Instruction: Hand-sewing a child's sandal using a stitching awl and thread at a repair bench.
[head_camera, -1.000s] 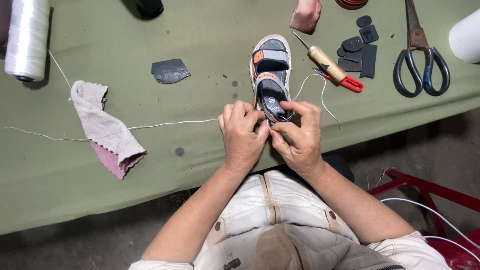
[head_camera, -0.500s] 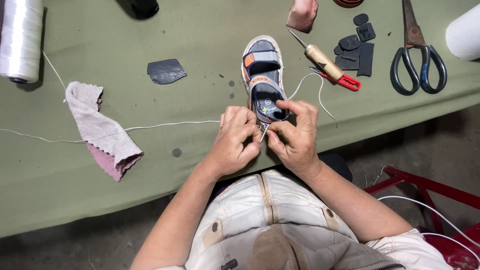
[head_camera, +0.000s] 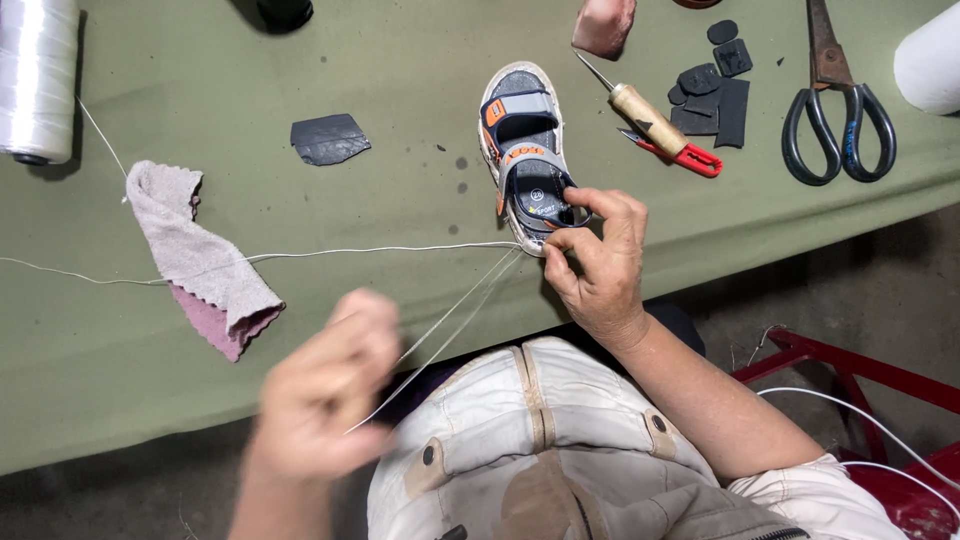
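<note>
At frame centre, your right hand (head_camera: 598, 262) pinches the light, stiff-soled sandal (head_camera: 527, 155) at its heel; your blurred left hand (head_camera: 330, 385) grips the thin, limp thread (head_camera: 440, 322).

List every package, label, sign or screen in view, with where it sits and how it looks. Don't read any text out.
Insole label: a small round mark and a short printed mark on the dark heel bed of the child's sandal, beside the right hand; pale print on dark grey.
Strap logos: orange patches on the sandal's grey straps.
No packages, signs or screens show.
</note>
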